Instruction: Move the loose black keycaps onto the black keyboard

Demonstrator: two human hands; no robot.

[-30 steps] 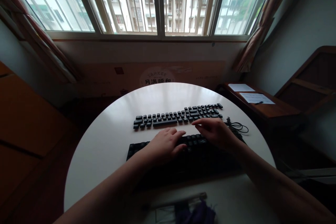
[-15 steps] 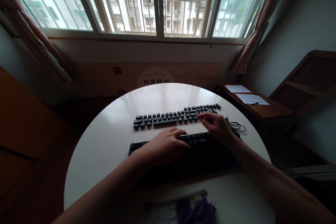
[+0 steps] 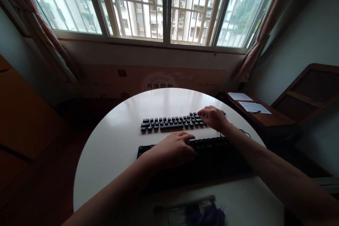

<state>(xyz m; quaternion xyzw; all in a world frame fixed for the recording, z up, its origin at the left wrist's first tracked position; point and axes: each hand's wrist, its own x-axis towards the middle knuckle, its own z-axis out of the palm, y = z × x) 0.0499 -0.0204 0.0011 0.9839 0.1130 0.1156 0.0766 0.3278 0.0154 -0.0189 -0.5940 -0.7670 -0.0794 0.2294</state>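
Observation:
Loose black keycaps (image 3: 171, 126) stand in rows on a round white table (image 3: 106, 155). In front of them lies a black keyboard (image 3: 212, 162), its lower part very dark. My left hand (image 3: 174, 148) rests over the keyboard's middle, fingers apart and pointing right, with nothing visible between them. My right hand (image 3: 214, 117) reaches over the right part of the keycap rows. Its thumb and fingertips are pinched together at the upper row; whatever they hold is too small to make out. The hand hides several keycaps.
A cable (image 3: 245, 133) lies right of the keyboard. Near the front edge are a dark rod-like tool (image 3: 185, 203) and a purple cloth (image 3: 209, 215). At right, a wooden side table (image 3: 275, 117) bears papers (image 3: 254, 107) and a pen. Behind is a barred window (image 3: 148, 7).
My right hand has moved away from me and slightly left over the keycaps, to the upper row. My left hand stays over the keyboard. The whole view has shifted slightly.

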